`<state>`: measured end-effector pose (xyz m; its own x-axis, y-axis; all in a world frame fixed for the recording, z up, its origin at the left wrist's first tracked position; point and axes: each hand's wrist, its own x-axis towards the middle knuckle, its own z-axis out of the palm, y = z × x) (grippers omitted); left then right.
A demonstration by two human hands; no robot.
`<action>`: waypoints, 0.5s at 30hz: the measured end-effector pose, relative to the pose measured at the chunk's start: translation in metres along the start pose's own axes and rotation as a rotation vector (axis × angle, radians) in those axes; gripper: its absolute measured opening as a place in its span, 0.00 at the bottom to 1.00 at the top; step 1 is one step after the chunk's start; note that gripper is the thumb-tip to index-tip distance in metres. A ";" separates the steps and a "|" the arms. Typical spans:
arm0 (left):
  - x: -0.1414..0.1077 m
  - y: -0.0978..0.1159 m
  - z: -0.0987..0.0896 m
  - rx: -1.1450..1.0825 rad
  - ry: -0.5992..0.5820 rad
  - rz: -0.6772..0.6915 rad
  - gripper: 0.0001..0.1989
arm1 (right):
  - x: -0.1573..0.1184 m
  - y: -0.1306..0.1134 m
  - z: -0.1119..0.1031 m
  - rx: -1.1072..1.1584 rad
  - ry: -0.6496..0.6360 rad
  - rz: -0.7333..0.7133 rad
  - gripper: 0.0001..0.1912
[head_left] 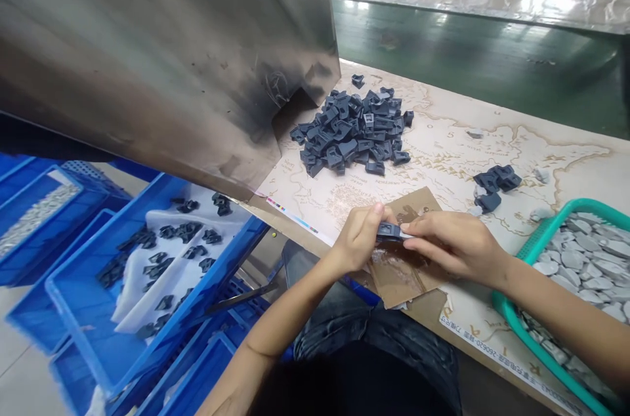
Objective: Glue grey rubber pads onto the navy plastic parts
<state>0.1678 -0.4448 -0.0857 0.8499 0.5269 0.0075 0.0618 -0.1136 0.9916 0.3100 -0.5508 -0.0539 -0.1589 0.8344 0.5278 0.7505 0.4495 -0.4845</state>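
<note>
Left grip: left hand (361, 239), pinching dark grey moulded plastic part (388, 231)
Right grip: right hand (453, 249), pinching same part
Beyond: dark grey parts heap (354, 130) on tan engraved bench (443, 140)

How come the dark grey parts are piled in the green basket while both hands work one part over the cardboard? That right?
Not quite: the head view shows the pile of dark grey parts on the engraved map board, not in the green basket, which holds light grey pieces. The rest stands: the left hand and right hand work one dark grey part over the cardboard.
</note>
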 end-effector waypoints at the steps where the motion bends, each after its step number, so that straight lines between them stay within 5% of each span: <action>1: 0.003 0.000 0.001 -0.057 -0.023 -0.056 0.32 | 0.001 0.000 -0.002 0.029 -0.001 0.068 0.09; 6: 0.016 -0.002 0.007 -0.410 -0.146 -0.280 0.31 | 0.002 0.001 -0.010 0.127 -0.008 0.382 0.16; 10: 0.013 -0.003 0.010 -0.454 -0.083 -0.271 0.33 | 0.002 0.003 -0.008 0.109 -0.038 0.288 0.13; 15: 0.006 -0.003 0.003 -0.221 0.005 -0.124 0.36 | 0.005 -0.003 -0.004 0.048 -0.058 0.236 0.09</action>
<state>0.1745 -0.4433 -0.0889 0.8405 0.5294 -0.1154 0.0486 0.1385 0.9892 0.3098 -0.5491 -0.0467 -0.0204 0.9344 0.3556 0.7401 0.2532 -0.6230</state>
